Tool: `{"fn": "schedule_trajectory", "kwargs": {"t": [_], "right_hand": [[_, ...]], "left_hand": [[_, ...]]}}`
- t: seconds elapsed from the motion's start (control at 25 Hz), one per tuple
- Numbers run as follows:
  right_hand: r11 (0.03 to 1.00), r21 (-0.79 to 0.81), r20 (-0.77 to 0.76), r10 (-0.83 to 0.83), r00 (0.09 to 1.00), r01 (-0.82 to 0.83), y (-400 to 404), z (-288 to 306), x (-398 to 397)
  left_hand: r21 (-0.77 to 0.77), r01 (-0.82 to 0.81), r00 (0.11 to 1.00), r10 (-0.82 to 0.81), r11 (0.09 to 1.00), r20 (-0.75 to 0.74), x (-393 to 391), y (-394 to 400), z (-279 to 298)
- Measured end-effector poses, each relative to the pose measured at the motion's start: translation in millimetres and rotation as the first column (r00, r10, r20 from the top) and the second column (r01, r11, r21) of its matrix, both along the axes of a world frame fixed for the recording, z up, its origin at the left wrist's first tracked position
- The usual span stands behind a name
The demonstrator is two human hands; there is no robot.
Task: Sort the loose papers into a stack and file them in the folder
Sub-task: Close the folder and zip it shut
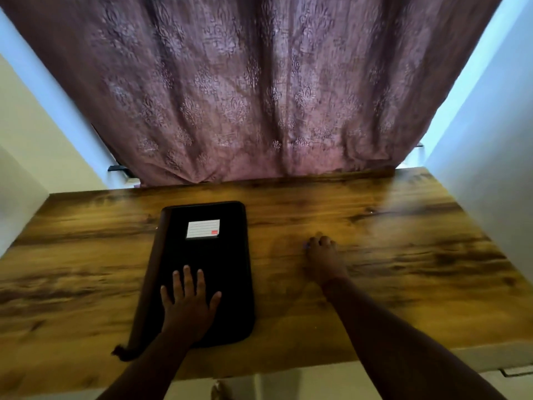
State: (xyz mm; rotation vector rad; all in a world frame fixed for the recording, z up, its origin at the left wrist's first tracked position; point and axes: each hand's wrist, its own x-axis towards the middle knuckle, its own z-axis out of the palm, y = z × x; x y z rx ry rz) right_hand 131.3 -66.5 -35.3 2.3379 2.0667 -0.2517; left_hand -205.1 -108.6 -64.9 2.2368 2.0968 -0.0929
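On the wooden desk [375, 255] lies a closed black folder [202, 255] — left hand [187, 304] flat, fingers spread, atop it — right hand [323, 255] rests nearby, its grip unclear.

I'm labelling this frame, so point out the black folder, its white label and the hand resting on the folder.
black folder [230, 284]: head view, bare middle of the closed cover.
white label [202, 228]: head view, centre of the lined sticker.
left hand [189, 306]: head view, back of the hand lying flat.
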Motion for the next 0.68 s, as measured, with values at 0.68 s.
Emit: {"fn": "schedule_trajectory", "kwargs": {"t": [0.68], "right_hand": [[0.995, 0.029, -0.280, -0.080, 0.957, 0.092, 34.4, -11.5, -75.9]], "left_hand": [[-0.068, 0.036, 0.999, -0.036, 0.997, 0.001, -10.4, -4.6, -12.4]]}}
